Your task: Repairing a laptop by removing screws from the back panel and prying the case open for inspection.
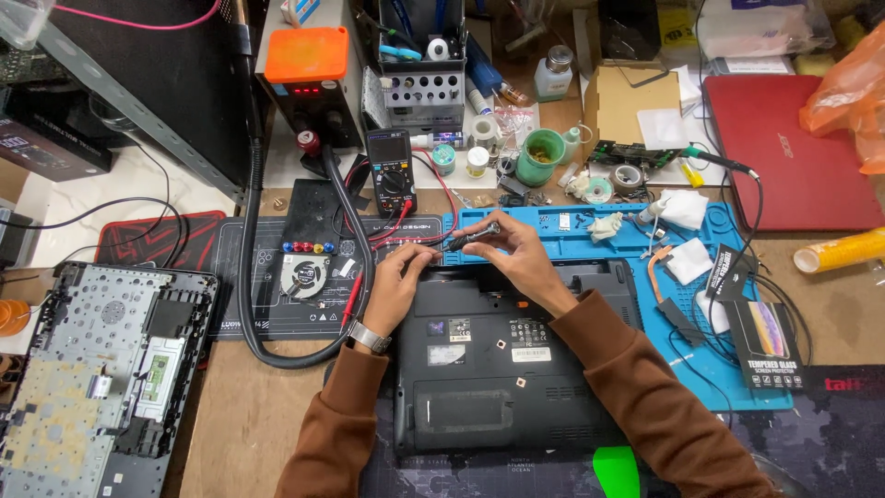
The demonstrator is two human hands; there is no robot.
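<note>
A dark laptop base (498,369) lies upside down in front of me, its underside with stickers facing up. My left hand (398,284) rests at its upper left corner, fingers pinched near a red probe lead. My right hand (516,254) holds a slim dark tool (470,237) above the laptop's far edge, its tip pointing left toward my left fingers. A silver watch sits on my left wrist.
A blue repair mat (737,323) lies to the right with white wipes and small parts. A black multimeter (391,171) and an orange-topped station (307,74) stand behind. A laptop keyboard frame (92,369) lies at left, a red laptop (793,152) at far right.
</note>
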